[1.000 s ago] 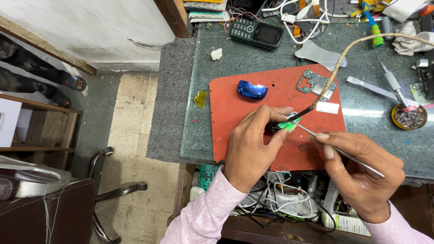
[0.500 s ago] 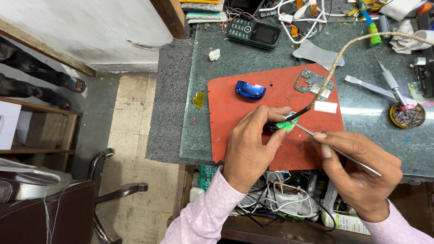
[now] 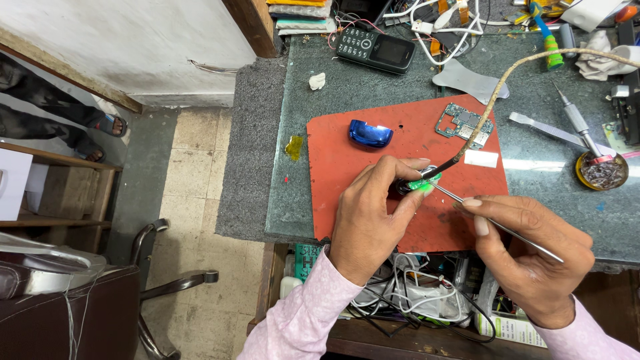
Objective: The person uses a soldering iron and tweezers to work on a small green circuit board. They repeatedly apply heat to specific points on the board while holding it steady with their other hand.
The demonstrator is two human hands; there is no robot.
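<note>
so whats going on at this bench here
A person is bent over a red mat on a glass-topped bench. The left hand pinches a small green part with a cloth-covered cable running off it. The right hand holds a thin metal tool with its tip at that part. A blue shell and a circuit board lie on the mat, untouched.

Small green part (image 3: pixel 421 185): mostly covered by the left hand's fingers (image 3: pixel 393 175); kind cannot be told.
Metal tool (image 3: pixel 497 225): middle hidden inside the right hand (image 3: pixel 530 257).
Braided cable (image 3: pixel 527 67): runs off the right edge.
Desk (image 3: pixel 373 87): cut by top and right edges.
Circuit board (image 3: pixel 465 125): components too small to tell.
Both forearms: cut by bottom edge.
</note>
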